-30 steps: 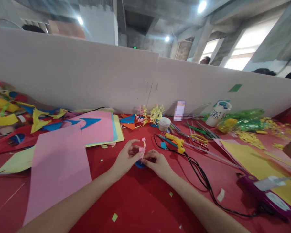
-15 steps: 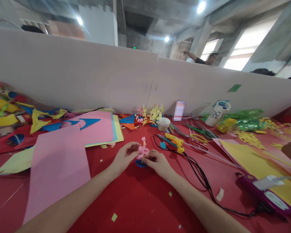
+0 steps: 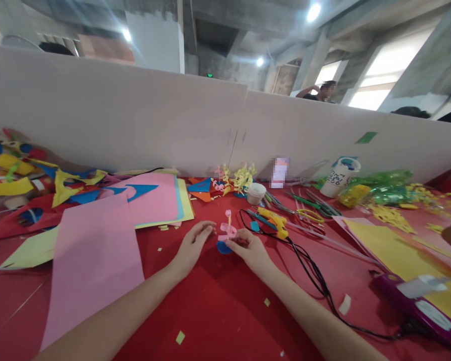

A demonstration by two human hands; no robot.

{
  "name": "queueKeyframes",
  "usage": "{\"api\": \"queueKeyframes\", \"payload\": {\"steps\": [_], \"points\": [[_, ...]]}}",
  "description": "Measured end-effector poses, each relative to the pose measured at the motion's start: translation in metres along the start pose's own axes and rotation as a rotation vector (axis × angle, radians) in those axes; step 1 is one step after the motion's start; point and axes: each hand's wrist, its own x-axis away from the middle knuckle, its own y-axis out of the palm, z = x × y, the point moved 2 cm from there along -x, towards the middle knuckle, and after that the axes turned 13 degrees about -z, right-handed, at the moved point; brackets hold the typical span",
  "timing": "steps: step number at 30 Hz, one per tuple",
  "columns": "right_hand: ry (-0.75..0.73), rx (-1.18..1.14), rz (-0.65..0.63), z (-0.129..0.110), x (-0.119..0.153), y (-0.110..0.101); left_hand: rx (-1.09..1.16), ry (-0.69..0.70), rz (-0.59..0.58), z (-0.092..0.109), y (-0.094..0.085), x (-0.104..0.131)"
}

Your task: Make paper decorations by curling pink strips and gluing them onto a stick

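A small foam craft figure (image 3: 227, 231), with pink curled strips around a thin yellow stem and a pink tip, stands upright on a round blue base (image 3: 224, 247). My right hand (image 3: 250, 246) pinches its pink strip near the base, thumb in front. Just left of the figure, my left hand (image 3: 195, 245) is apart from it, fingers bent loosely with nothing visible in them. Behind, several similar yellow curled figures (image 3: 244, 175) stand by a white tub (image 3: 256, 193).
Pink foam sheets (image 3: 97, 265) lie at left beside colourful offcuts. A yellow glue gun (image 3: 277, 223) with a black cord rests right of centre. Pliers and scissors (image 3: 310, 215), a white cup (image 3: 340, 178), yellow sheets (image 3: 387, 250) and a purple power strip (image 3: 417, 306) fill the right side.
My left hand has let go of the figure and drawn slightly left. The right hand still holds it, a little farther right. A person beyond the partition has lowered an arm.
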Motion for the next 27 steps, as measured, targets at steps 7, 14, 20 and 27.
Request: {"api": "queueKeyframes", "payload": {"steps": [7, 14, 20, 27], "points": [[0.023, 0.235, 0.172, -0.006, 0.0, -0.002, -0.212, 0.108, -0.139, -0.001, 0.009, 0.002], [-0.025, 0.343, -0.034, -0.017, 0.005, 0.011, -0.274, 0.113, -0.119, -0.007, 0.007, -0.003], [-0.037, 0.462, -0.107, -0.024, 0.007, 0.005, -0.202, 0.089, -0.12, -0.006, 0.004, -0.005], [-0.095, 0.26, -0.009, -0.028, 0.004, -0.006, -0.115, 0.071, -0.095, -0.008, 0.0, -0.005]]}}
